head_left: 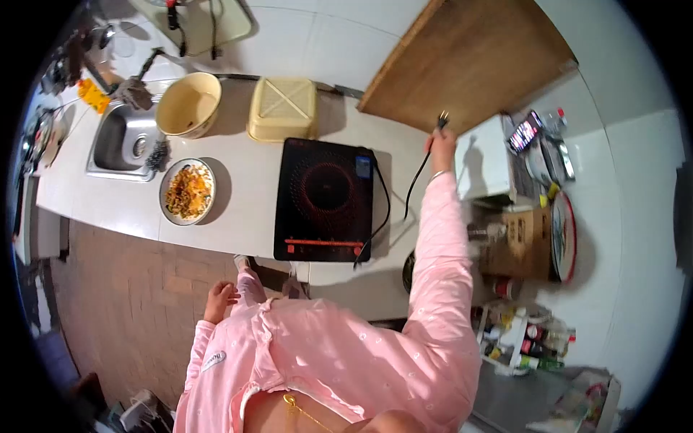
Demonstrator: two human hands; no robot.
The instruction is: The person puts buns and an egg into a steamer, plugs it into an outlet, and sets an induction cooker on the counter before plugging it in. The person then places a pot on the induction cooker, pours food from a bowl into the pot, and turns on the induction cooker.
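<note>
My right hand (pixel 442 150) is stretched out over the counter's right side, closed around a black power plug (pixel 442 120) with its metal prongs pointing away from me. The plug's black cord (pixel 413 189) hangs down below the hand. To the left of it lies a black induction cooktop (pixel 325 198) with a red strip along its front and a cord on its right side. My left hand (pixel 221 300) hangs beside my body below the counter edge, fingers loosely curled and holding nothing. On the counter nearest it is a bowl of mixed food (pixel 188 192).
A metal sink (pixel 128 144), a cream basin (pixel 189 106) and an upturned yellow basket (pixel 284 110) stand along the back left. A wooden board (pixel 462 58) leans behind my right hand. At right are a phone (pixel 525 132), a cardboard box (pixel 521 242) and several bottles (pixel 538 340).
</note>
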